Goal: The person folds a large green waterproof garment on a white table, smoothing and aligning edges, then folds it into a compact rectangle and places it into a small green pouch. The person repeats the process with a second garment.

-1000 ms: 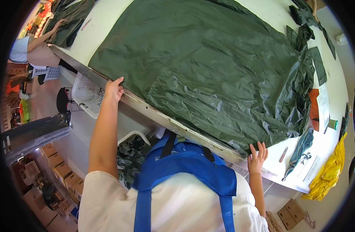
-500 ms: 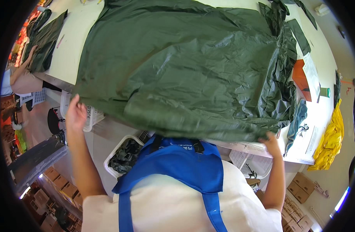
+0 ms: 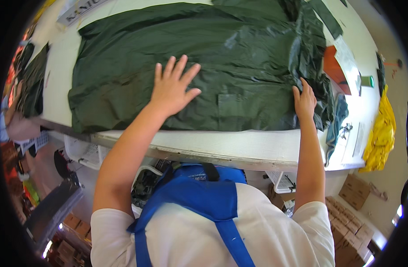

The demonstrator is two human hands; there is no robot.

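Observation:
A dark green, shiny waterproof garment (image 3: pixel 190 40) lies spread over the white table, with a sewn-on pocket (image 3: pixel 229 105) showing near its front edge. My left hand (image 3: pixel 172 89) rests flat on the middle of the garment, fingers spread. Toward the right end my right hand (image 3: pixel 305 101) touches the cloth with its fingers stretched out, beside a bunched, creased part. Neither hand grips the fabric.
The white table (image 3: pixel 248 144) has its front edge before me. On the right are an orange box (image 3: pixel 335 66), a green cylinder (image 3: pixel 367 81), blue-grey cloth (image 3: pixel 339 122) and hanging yellow fabric (image 3: pixel 378 138). White baskets (image 3: pixel 81 151) stand below. At far left, another person handles dark cloth (image 3: pixel 35 84).
The garment's near edge has moved away from me onto the table and now lies flatter. Both hands have let go of that edge; the left moved right and forward, the right forward.

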